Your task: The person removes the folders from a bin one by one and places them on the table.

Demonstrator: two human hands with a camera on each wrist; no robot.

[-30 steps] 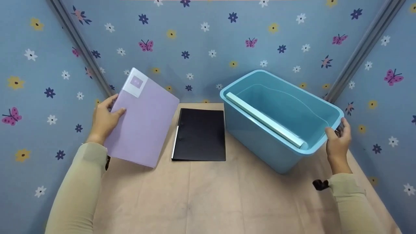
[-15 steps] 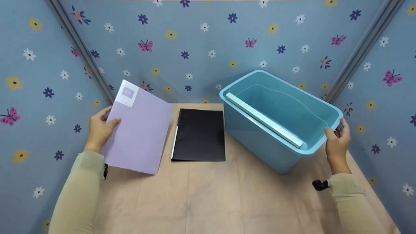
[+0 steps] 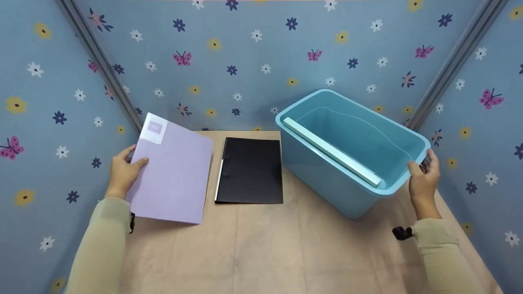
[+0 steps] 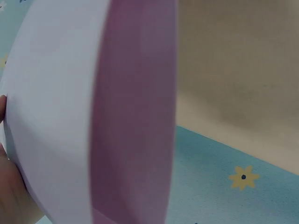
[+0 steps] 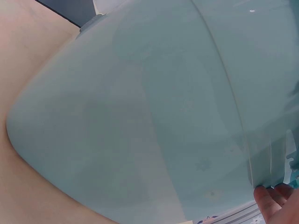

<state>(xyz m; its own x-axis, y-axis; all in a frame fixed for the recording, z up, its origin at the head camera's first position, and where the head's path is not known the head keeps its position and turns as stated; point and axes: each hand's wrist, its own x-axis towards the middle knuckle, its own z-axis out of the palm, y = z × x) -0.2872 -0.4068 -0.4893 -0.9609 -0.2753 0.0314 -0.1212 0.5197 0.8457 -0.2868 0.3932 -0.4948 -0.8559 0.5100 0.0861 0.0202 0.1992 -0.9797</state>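
Note:
My left hand (image 3: pixel 124 173) grips a lilac folder (image 3: pixel 173 179) by its left side, thumb on the front cover. The folder stands tilted, its white label (image 3: pixel 153 128) at the upper left corner; in the left wrist view its purple inner side (image 4: pixel 135 112) shows. My right hand (image 3: pixel 425 183) holds the near right end of a blue plastic bin (image 3: pixel 322 183), thumb over the rim. Inside the bin, along its near long wall, stands a pale green folder or binder (image 3: pixel 331 152), mostly hidden. Between lilac folder and bin, a black folder (image 3: pixel 250 171) lies flat.
The beige table (image 3: pixel 245 249) ends at a blue wall (image 3: pixel 245 53) with flowers and butterflies. More patterned panels rise at left and right, joined at grey corner posts (image 3: pixel 453 61).
The lilac folder and my left hand have moved down and slightly left, and the folder has turned more upright in the head view. The right hand and the bin stay in place.

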